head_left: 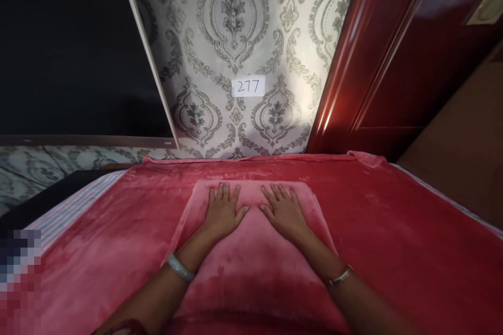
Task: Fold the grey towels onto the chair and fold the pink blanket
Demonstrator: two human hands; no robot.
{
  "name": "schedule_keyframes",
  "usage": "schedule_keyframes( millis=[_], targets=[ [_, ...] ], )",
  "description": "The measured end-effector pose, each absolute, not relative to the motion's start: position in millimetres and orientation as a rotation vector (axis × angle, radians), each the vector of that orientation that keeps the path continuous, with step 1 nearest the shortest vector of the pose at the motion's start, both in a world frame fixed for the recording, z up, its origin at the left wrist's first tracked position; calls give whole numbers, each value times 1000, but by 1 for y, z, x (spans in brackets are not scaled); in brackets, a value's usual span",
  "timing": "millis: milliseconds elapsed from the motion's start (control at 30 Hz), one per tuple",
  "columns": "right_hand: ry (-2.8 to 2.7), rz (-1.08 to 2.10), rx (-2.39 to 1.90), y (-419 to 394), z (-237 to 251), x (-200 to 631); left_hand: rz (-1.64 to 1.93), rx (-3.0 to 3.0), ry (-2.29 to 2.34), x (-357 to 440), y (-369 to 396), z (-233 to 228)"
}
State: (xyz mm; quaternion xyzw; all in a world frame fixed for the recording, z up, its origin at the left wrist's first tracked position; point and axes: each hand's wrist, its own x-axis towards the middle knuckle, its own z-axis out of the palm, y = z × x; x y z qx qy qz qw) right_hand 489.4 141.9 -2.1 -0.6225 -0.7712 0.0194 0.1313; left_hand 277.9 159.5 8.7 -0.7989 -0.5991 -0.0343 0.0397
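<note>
A folded pink plush blanket (251, 267) lies in front of me on a larger red plush cover (393, 230). My left hand (225, 212) rests flat on the left part of its far end, fingers spread. On the right part, my right hand (283, 210) is likewise laid flat with the fingers apart. The two thumbs point toward each other with a gap between them. Neither hand grips anything. A pale bangle (181, 268) is on the left wrist and a thin silver bracelet (341, 276) on the right.
Patterned wallpaper (236, 26) with a paper label (248, 86) reading 277 rises behind the cover. A dark screen (74, 52) stands at the left, and a dark red wooden door (396, 52) at the right. Striped cloth (78, 204) shows along the left edge.
</note>
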Motion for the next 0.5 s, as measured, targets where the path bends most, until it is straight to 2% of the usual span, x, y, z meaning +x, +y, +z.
schedule_keyframes(
  millis=[267,500],
  targets=[
    [-2240,59,-1824,140,7,488,-148,-2444,-1827,278,158,17],
    [-2213,51,-1953,134,23,516,-128,-2457,-1781,256,154,45]
  ],
)
